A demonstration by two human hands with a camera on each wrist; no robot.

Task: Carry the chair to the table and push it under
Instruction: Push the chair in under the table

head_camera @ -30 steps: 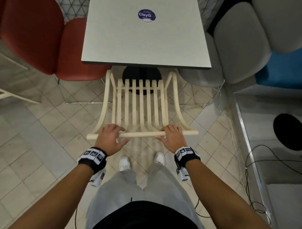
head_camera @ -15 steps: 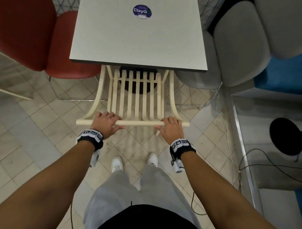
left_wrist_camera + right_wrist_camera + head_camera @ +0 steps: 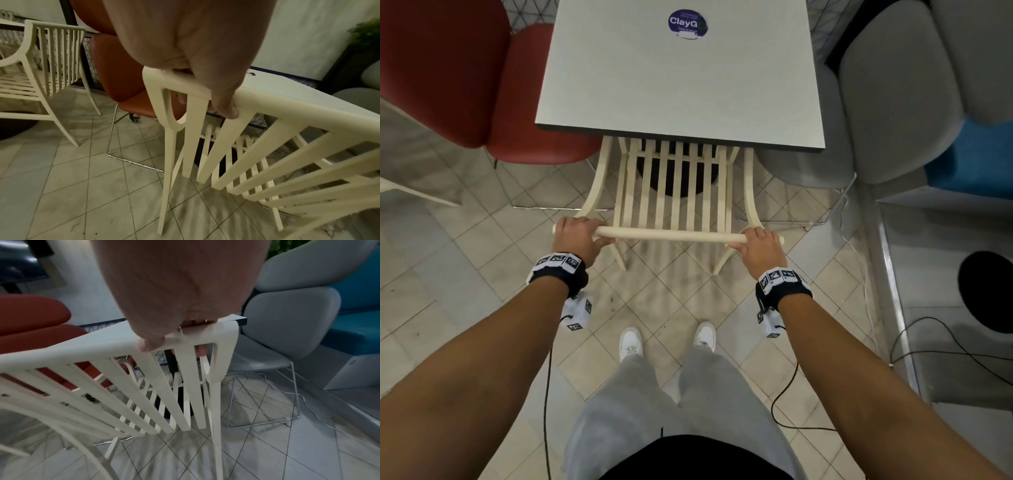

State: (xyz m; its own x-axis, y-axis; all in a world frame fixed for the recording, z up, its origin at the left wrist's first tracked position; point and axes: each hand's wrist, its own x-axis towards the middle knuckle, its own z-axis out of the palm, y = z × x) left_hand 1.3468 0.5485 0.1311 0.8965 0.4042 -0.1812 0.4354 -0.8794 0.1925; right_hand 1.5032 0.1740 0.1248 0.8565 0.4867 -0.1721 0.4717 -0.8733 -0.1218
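Note:
A cream slatted chair (image 3: 674,192) stands in front of me with its seat hidden under the near edge of the pale grey square table (image 3: 681,75). My left hand (image 3: 577,236) grips the left end of the chair's top rail, thumb under it. My right hand (image 3: 758,245) grips the right end. In the left wrist view the left hand (image 3: 205,78) is curled over the rail of the chair (image 3: 277,113) at its corner. In the right wrist view the right hand (image 3: 174,321) wraps the rail of the chair (image 3: 102,352), fingertips showing behind the slats.
A red padded chair (image 3: 482,85) stands left of the table and a grey chair (image 3: 876,102) right of it, with a blue seat (image 3: 972,154) beyond. The table's black base (image 3: 671,181) shows through the slats. Cables (image 3: 945,349) lie on the tiled floor; another cream chair (image 3: 47,65) stands further left.
The chair has slid forward, its seat going further under the table edge. Both hands stayed on the top rail and shifted outward toward its two ends.

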